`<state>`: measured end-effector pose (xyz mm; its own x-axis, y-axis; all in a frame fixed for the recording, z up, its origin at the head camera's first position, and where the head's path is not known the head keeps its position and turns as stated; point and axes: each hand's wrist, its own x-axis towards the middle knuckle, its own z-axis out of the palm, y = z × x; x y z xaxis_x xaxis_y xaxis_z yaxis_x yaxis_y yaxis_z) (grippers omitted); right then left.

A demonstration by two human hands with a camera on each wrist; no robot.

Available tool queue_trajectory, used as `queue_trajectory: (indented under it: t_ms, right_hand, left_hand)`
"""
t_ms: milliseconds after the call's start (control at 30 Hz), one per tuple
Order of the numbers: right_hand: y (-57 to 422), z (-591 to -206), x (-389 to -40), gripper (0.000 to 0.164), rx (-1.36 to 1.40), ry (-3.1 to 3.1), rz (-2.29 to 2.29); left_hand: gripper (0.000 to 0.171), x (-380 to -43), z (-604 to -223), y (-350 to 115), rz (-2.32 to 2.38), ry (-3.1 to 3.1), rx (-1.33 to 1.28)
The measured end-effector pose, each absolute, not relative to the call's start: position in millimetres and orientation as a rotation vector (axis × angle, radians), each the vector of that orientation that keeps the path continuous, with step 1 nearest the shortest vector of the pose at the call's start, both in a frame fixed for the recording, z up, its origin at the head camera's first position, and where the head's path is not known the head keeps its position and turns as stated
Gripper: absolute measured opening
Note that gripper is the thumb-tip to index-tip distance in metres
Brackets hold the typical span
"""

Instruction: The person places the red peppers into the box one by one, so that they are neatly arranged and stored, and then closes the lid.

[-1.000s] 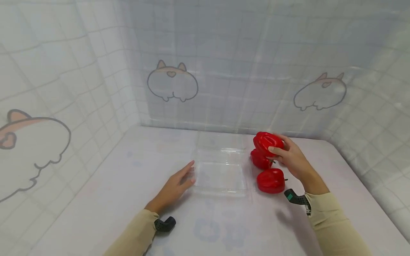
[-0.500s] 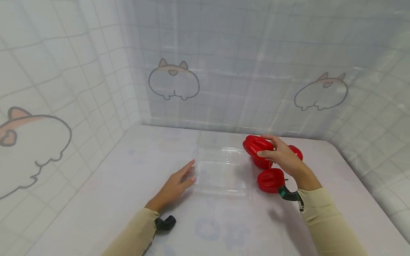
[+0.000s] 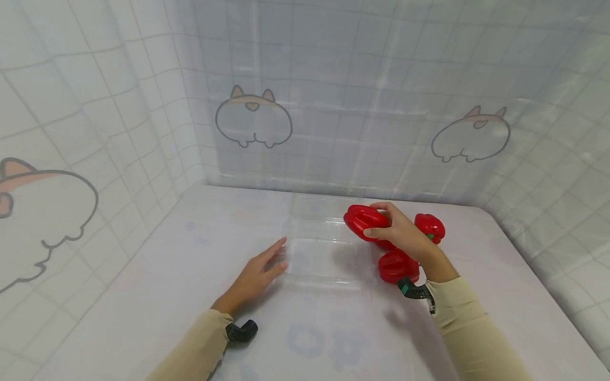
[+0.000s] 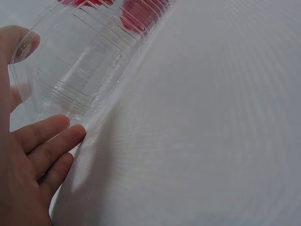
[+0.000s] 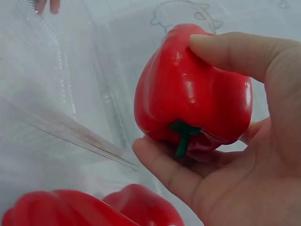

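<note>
My right hand [image 3: 405, 233] grips a red bell pepper [image 3: 363, 221], thumb on one side and fingers beneath, over the right edge of a clear plastic clamshell box [image 3: 321, 259]. A green stem [image 5: 182, 140] shows on the pepper in the right wrist view. At the box's left edge, my left hand [image 3: 252, 278] lies with fingers extended and thumb apart; in the left wrist view its fingertips [image 4: 75, 134] are beside the clear wall. Whether they press on it is hard to tell.
Right of the box lie more red bell peppers: one in front [image 3: 399, 266], one farther right [image 3: 430, 227], and one partly hidden [image 3: 385, 245] under the held pepper. White gridded sheets [image 3: 333, 106] wall in the table's back and sides.
My right hand has carried the pepper leftward, from above the other peppers to the box's right edge. The far-right pepper has come into view behind it. My left hand stays in place.
</note>
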<state>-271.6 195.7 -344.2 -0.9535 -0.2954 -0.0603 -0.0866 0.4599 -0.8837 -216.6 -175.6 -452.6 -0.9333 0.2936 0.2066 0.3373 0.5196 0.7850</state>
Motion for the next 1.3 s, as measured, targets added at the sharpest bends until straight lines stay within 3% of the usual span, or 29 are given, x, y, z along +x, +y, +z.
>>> queue_trajectory:
  t_ms: [1300]
  right_hand:
    - [168,-358,-276,0.089,-0.461,2.729,-1.083]
  left_hand:
    - [0.061,-215,-451,-174,-1.431,-2.718,-0.562]
